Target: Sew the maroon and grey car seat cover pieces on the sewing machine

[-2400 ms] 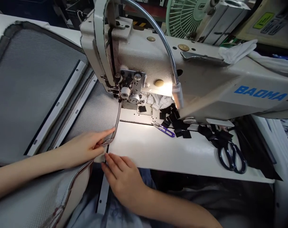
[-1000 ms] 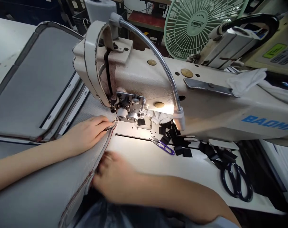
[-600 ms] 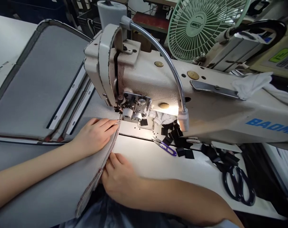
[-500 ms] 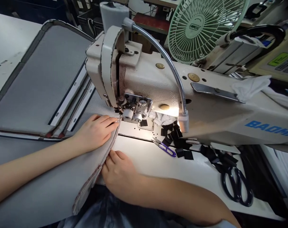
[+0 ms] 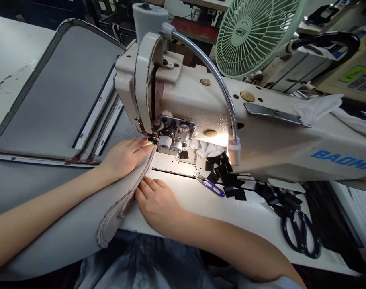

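Observation:
A grey fabric panel with a brown-red raw edge runs under the presser foot of a sewing machine. My left hand lies on top of the panel, its fingers stretched toward the needle area and close to the foot. Further down the same edge, my right hand has its fingers closed on the fabric; the fingertips are partly hidden by the cloth. Below that hand the layered edge curls toward my lap. The needle itself is hidden.
Purple thread snips lie beside several black fabric squares. Black-handled scissors rest at the right. Grey panels with white slotted strips spread over the left side. A bendable lamp lights the bed; a green fan stands behind.
The panel has moved up toward the machine, with its curled lower edge shifted. Both hands have slid slightly up and right along with it.

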Available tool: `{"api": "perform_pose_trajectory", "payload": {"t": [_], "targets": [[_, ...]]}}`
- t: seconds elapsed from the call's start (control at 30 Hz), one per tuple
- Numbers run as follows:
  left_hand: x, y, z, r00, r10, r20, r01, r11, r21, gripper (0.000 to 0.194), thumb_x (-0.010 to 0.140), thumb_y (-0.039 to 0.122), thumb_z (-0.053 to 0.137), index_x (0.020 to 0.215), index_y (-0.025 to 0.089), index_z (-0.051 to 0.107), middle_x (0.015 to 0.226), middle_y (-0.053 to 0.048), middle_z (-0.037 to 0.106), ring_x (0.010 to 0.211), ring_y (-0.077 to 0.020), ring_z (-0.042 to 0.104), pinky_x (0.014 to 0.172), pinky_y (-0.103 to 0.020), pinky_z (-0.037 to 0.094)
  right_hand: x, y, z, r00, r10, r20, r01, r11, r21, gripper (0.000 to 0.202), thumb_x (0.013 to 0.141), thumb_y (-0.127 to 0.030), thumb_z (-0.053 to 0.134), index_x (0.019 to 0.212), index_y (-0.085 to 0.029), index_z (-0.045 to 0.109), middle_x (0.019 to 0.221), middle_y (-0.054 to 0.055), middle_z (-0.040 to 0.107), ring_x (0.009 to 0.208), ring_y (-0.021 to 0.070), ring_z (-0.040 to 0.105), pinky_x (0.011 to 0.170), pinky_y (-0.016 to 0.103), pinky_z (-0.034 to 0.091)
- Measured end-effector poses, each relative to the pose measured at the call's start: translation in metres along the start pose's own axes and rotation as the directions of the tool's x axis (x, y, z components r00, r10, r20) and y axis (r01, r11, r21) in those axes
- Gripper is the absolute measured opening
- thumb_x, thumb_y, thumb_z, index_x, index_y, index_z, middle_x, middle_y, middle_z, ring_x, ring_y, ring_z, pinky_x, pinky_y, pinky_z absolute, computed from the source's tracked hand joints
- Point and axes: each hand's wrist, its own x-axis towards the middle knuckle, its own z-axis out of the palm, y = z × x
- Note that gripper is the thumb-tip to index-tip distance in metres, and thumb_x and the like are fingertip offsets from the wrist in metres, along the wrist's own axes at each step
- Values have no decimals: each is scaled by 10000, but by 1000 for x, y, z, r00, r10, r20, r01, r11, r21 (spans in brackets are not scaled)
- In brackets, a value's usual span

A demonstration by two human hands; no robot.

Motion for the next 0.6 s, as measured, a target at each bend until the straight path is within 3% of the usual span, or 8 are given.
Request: {"api": "perform_pose_trajectory", "payload": {"t": [0.1,0.2,0.3,0.47,0.6], "targets": [[-8,3,-5,999,-27,29,28,998,-50,407,967,107,346,1133,202,705,1169,-90,725,1145,-252,616,951,-411,457,-7,-3,1,1000,7,1,-7,1000,-29,228,988,-107,455,1091,-32,645,1239,242,654,1165,281,602,875,411,504],[-17,7,-16,995,-16,100,22,998,-60,324,1002,291,446,1233,262,672,1321,-60,675,1261,-283,562,1075,-498,355,-11,-6,7,998,-49,45,52,996,-73,195,973,-103,504,1056,-3,649,1207,270,652,1188,292,580,872,418,502],[-23,9,-23,991,-22,134,30,998,-58,384,966,403,543,1334,314,611,1436,-59,594,1357,-324,485,1149,-572,231,-10,-7,11,993,-74,89,82,993,-85,144,966,-105,529,987,-65,665,1080,186,694,1129,270,580,847,398,502],[-17,1,-16,986,-66,150,71,997,-27,405,923,435,613,1301,291,614,1327,-91,645,1312,-335,511,1115,-556,265,-2,0,10,982,-23,189,33,998,-53,139,956,-143,569,838,-162,640,855,74,659,934,218,556,727,337,481],[-5,-7,-11,987,-72,144,74,997,-6,418,896,432,650,1268,250,595,1286,-105,651,1280,-324,526,1114,-521,273,3,9,9,984,27,176,-23,999,-25,129,936,-137,586,816,-171,617,809,58,633,930,220,539,707,340,451]]}}
